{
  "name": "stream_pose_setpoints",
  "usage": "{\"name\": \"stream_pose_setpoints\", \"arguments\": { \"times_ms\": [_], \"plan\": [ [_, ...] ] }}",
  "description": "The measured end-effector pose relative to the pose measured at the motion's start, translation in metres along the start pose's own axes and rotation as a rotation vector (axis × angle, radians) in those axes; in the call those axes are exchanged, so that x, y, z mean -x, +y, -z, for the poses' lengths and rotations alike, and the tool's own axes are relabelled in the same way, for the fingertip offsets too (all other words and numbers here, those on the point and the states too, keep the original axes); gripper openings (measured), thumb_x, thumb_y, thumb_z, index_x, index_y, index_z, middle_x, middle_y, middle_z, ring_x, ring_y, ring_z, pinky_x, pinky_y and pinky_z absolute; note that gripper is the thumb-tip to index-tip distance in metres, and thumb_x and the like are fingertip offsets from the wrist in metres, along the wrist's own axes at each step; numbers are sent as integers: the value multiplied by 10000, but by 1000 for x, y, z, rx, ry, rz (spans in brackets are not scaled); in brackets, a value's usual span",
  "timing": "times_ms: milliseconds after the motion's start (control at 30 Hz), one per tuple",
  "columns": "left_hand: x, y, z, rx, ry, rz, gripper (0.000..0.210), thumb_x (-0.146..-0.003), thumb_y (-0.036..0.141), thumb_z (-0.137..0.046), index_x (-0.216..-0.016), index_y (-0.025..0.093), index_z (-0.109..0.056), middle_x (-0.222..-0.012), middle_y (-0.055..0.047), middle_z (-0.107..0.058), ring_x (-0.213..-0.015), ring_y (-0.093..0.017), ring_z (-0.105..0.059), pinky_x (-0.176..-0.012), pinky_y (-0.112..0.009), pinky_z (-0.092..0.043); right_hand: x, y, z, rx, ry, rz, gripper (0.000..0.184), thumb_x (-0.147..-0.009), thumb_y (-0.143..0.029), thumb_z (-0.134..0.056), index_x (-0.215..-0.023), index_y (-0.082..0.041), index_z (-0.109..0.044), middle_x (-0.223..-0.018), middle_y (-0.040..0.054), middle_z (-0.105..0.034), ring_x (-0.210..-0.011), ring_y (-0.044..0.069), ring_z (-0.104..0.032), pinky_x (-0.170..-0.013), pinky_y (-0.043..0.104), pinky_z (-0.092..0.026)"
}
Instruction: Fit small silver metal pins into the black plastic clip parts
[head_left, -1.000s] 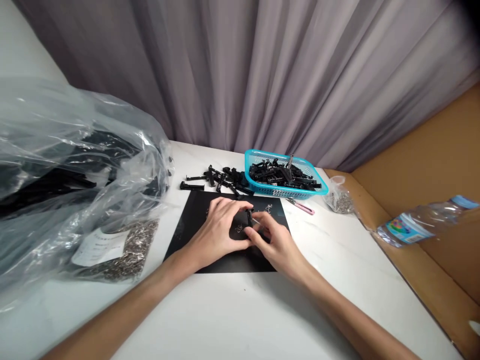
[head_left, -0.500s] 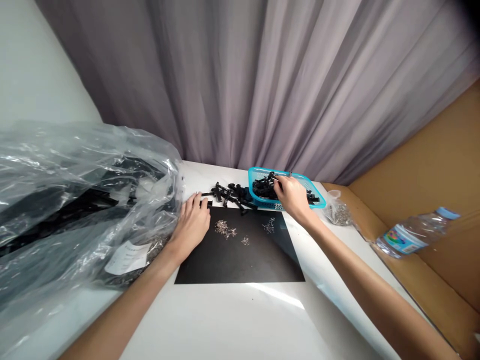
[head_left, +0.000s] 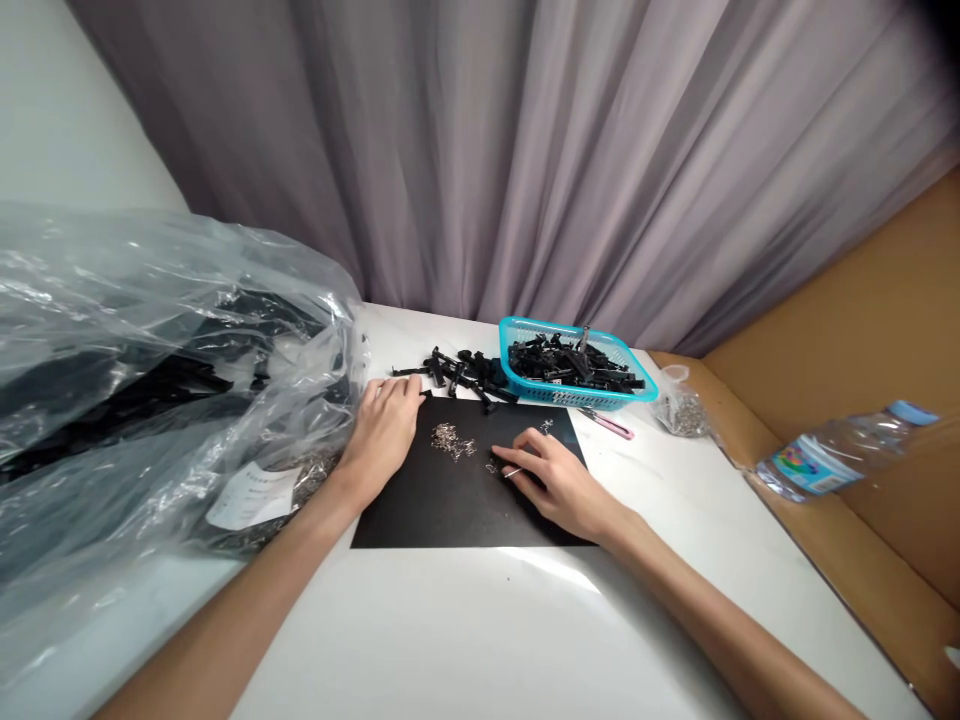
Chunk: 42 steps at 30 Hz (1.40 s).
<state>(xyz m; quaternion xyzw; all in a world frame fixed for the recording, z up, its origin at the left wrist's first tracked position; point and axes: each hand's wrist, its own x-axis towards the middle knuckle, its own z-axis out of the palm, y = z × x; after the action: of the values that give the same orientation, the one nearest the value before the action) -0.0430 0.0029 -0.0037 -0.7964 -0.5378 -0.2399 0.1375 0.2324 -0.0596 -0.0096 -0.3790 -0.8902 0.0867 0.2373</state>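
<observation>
My left hand (head_left: 382,430) rests at the upper left edge of a black mat (head_left: 435,515), fingers bent. At its fingertips the end of a black plastic part (head_left: 426,394) shows; the rest is hidden under the fingers. Over the mat's right half, my right hand (head_left: 555,485) is closed around a thin silvery rod-like tool (head_left: 513,472), mostly hidden in the hand. Its index fingertip is beside a small cluster of tiny metal pieces (head_left: 491,466). A larger pile of such metal pieces (head_left: 448,440) lies left of it, and a few metal bits (head_left: 547,426) lie farther back.
Loose black plastic parts (head_left: 457,372) lie behind the mat, beside a blue basket (head_left: 577,397) full of similar parts. A pink-handled tool (head_left: 615,427), a bag of metal pieces (head_left: 682,410) and a water bottle (head_left: 832,455) are at right. A large clear plastic bag (head_left: 172,270) fills the left.
My right hand has moved from the basket down to the mat, beside the small metal cluster. The left hand stays about where it was, its black part now less visible.
</observation>
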Motion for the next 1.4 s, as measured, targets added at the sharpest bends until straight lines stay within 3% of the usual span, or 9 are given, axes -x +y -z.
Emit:
{"name": "stream_pose_setpoints", "arguments": {
  "times_ms": [167,367,467,567,667,833,1000,1267,1400],
  "plan": [
    [-4,15,15,3,58,-1,260,-1078,216,-334,-1089,156,-587,-1024,-165,-706,-971,-333,-664,-950,-484,-439,3,4,-8,69,-50,1,417,-1083,-292,-459,-1484,-248,-568,-1161,127,-620,-981,253,-631,-902,460,-529],
    [-1,45,28,84,176,-89,179,-1090,266,-413,-1109,179,-569,-1084,-121,-724,-996,-285,-685,-984,-447,-456,-10,5,-15,-116,103,-102,211,-1071,-243,-507,-1102,-226,-714,-1073,81,-697,-980,224,-674,-964,419,-462],
    [3,53,27,186,161,-95,143,-1079,267,-460,-1084,183,-575,-1072,-112,-728,-1007,-284,-686,-973,-455,-483,-13,5,-13,-203,164,-137,164,-1056,-228,-539,-1053,-230,-703,-1038,63,-726,-966,216,-678,-974,398,-447],
    [4,55,25,424,105,-3,102,-1042,273,-554,-1112,202,-575,-1045,-71,-729,-977,-247,-698,-927,-420,-536,-13,4,-8,-284,171,-168,139,-1036,-224,-570,-1045,-234,-709,-1019,53,-742,-958,215,-671,-915,363,-470],
    [4,58,25,737,10,140,266,-987,310,-646,-1232,232,-578,-954,-15,-720,-900,-199,-718,-851,-360,-590,-12,3,-4,-356,169,-199,147,-1032,-250,-572,-1029,-238,-719,-1021,54,-738,-950,213,-666,-825,330,-488],
    [4,66,24,1056,-179,251,424,-968,452,-633,-1352,278,-597,-877,-6,-645,-767,-179,-706,-526,-247,-602,-9,4,-1,-469,190,-240,162,-1025,-323,-595,-1001,-225,-722,-1035,65,-703,-961,201,-653,-733,291,-487],
    [6,71,22,1114,-286,258,357,-972,457,-611,-1265,255,-633,-897,-21,-607,-809,-202,-729,-459,-221,-606,-6,5,-4,-584,150,-276,145,-1003,-330,-632,-994,-214,-718,-1011,43,-723,-947,185,-670,-785,288,-503],
    [10,73,22,1094,-383,219,369,-983,463,-603,-1284,268,-517,-1025,-43,-670,-849,-214,-755,-400,-178,-534,-5,10,-11,-646,147,-265,161,-1002,-301,-626,-1095,-228,-735,-1066,52,-722,-957,186,-676,-800,291,-519],
    [11,75,21,1125,-395,204,364,-1000,460,-584,-1296,263,-508,-957,-28,-665,-854,-202,-745,-497,-199,-564,-5,9,-5,-623,150,-258,148,-1007,-301,-617,-1038,-226,-741,-1031,52,-717,-924,186,-662,-759,285,-510]
  ]
}}
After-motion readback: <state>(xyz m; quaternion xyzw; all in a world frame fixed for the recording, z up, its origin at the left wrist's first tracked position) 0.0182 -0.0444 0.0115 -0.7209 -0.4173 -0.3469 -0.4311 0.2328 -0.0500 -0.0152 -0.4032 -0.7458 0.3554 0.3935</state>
